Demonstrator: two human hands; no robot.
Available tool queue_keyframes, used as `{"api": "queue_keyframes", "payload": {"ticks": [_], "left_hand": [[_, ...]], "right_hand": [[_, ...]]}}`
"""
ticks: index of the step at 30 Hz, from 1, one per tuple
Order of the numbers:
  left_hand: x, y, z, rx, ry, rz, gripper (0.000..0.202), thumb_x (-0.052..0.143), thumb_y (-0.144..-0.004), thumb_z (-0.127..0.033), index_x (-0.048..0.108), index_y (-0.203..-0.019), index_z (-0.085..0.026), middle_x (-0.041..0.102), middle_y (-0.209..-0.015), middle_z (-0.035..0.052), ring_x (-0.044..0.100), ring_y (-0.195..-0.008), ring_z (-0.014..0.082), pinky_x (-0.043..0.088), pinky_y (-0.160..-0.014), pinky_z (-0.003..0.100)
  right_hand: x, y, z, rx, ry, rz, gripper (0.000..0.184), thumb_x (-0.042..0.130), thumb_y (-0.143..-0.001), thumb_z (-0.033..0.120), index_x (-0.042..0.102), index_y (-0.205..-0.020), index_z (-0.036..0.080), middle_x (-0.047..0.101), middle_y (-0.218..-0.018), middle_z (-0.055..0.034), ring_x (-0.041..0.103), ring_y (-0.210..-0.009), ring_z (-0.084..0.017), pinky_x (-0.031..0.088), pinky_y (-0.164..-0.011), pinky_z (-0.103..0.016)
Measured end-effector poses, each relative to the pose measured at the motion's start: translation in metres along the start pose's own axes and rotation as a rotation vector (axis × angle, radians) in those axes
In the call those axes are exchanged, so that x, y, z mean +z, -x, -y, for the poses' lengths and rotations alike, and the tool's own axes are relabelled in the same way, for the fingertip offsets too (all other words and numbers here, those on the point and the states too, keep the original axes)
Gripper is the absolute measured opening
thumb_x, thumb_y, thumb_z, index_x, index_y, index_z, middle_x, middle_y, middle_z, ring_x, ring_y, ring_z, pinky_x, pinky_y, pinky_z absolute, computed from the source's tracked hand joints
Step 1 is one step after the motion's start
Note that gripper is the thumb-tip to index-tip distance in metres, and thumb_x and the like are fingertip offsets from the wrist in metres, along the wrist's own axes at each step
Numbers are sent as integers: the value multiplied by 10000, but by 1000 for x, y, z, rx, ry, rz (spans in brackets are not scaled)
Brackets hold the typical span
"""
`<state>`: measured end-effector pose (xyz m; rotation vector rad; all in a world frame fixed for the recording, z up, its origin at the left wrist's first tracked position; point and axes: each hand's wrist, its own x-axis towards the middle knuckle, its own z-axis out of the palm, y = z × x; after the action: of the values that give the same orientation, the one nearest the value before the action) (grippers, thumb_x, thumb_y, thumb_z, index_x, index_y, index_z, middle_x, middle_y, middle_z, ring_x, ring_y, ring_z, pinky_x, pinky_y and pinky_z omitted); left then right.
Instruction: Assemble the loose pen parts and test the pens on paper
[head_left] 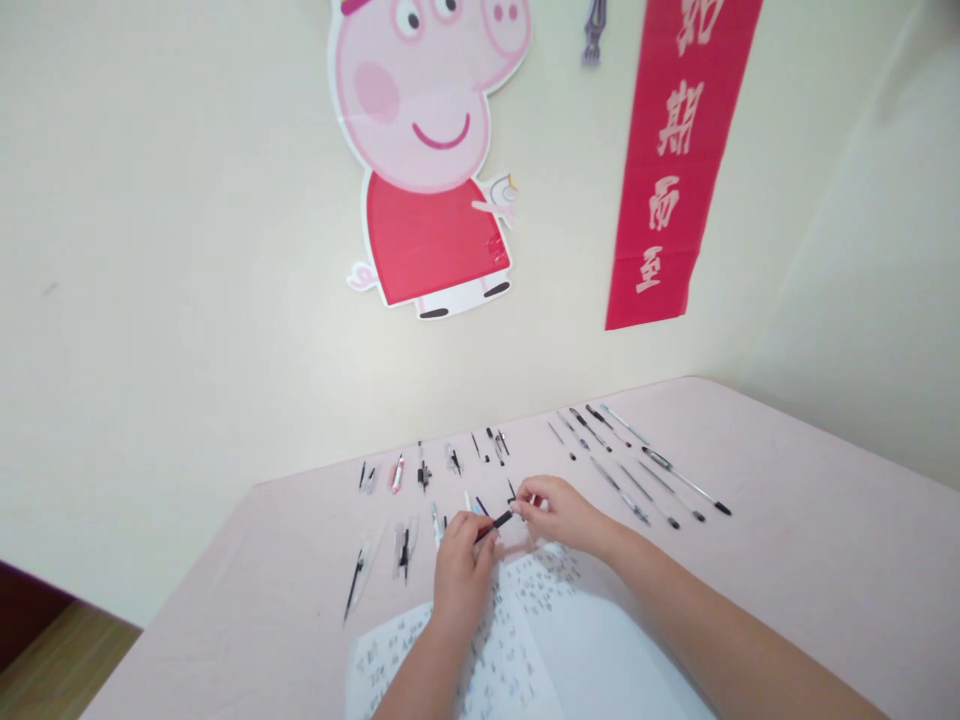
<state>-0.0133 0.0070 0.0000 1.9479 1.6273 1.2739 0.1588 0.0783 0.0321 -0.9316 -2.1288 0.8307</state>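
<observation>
A black pen (502, 520) slants between my hands above the far edge of an open notebook (592, 640). The fingers of my left hand (461, 565) are closed around its lower left part. My right hand (556, 512) pinches at the pen's upper right end; whether a small separate part is between those fingertips, I cannot make out. Just beyond my hands lie a few loose pen parts (481, 506), partly hidden by my fingers. The left notebook page carries handwriting, and my forearms cover some of it.
Several whole pens (697, 485) lie slanted on the pink tablecloth (810, 560) at the right. Disassembled pens (406, 552) are set out in small groups at the left and back. Behind the table, the wall bears a cartoon pig cutout (439, 235) and a red banner (667, 170).
</observation>
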Motion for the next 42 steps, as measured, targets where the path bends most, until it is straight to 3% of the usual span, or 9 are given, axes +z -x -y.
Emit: {"api": "queue_keyframes", "payload": {"ticks": [3, 8, 15, 24, 30, 34, 37, 42], "left_hand": [[0, -1, 1, -15, 6, -19, 115, 484, -798, -216, 593, -821, -188, 586, -812, 51, 548, -804, 195, 432, -708, 328], [2, -1, 4, -34, 34, -41, 112, 492, -797, -241, 589, -821, -190, 588, -800, 47, 553, -777, 190, 436, -684, 320], [1, -2, 1, -60, 65, -27, 140, 482, -801, -272, 592, -826, -190, 587, -809, 56, 556, -783, 198, 441, -690, 330], [2, -2, 2, -55, 72, -31, 127, 500, -790, -255, 603, -820, -187, 598, -798, 52, 561, -764, 188, 440, -677, 316], [1, -3, 0, -70, 81, -52, 122, 509, -779, -252, 608, -802, -183, 603, -777, 42, 565, -744, 178, 439, -664, 302], [2, -2, 1, -83, 83, -42, 113, 509, -777, -242, 600, -800, -179, 595, -773, 42, 556, -740, 176, 435, -663, 301], [2, -2, 3, -80, 88, -35, 110, 511, -778, -248, 592, -804, -180, 590, -781, 43, 553, -748, 180, 434, -673, 309], [4, -2, 6, -80, 104, -22, 120, 507, -789, -258, 589, -821, -176, 586, -799, 46, 549, -762, 180, 430, -679, 307]], "right_hand": [[2, 0, -4, 27, -61, -11, 132, 621, -736, 300, 609, -754, 170, 618, -745, -21, 554, -691, -136, 431, -611, -246], [5, 0, -4, 82, -267, 44, 292, 621, -727, 264, 638, -1002, 169, 627, -949, -75, 586, -840, -164, 460, -679, -268], [6, -1, -1, 109, -392, 33, 229, 608, -741, 333, 702, -885, 183, 645, -858, -57, 577, -794, -163, 448, -687, -269], [12, -2, -7, 189, -352, -22, 292, 629, -709, 423, 655, -651, 138, 588, -625, -9, 508, -588, -122, 393, -555, -233], [10, -1, -7, 151, -413, 3, 326, 626, -721, 391, 678, -959, 175, 645, -895, -60, 573, -742, -155, 445, -648, -268], [6, -1, -3, 108, -418, 13, 228, 610, -731, 347, 705, -834, 166, 648, -835, -56, 572, -799, -170, 437, -715, -279], [7, -2, -3, 155, -414, 1, 213, 629, -714, 345, 692, -755, 146, 636, -751, -42, 558, -704, -151, 429, -651, -260], [11, -1, -7, 167, -467, 10, 284, 643, -702, 369, 689, -867, 142, 651, -799, -50, 554, -674, -141, 417, -611, -250]]}}
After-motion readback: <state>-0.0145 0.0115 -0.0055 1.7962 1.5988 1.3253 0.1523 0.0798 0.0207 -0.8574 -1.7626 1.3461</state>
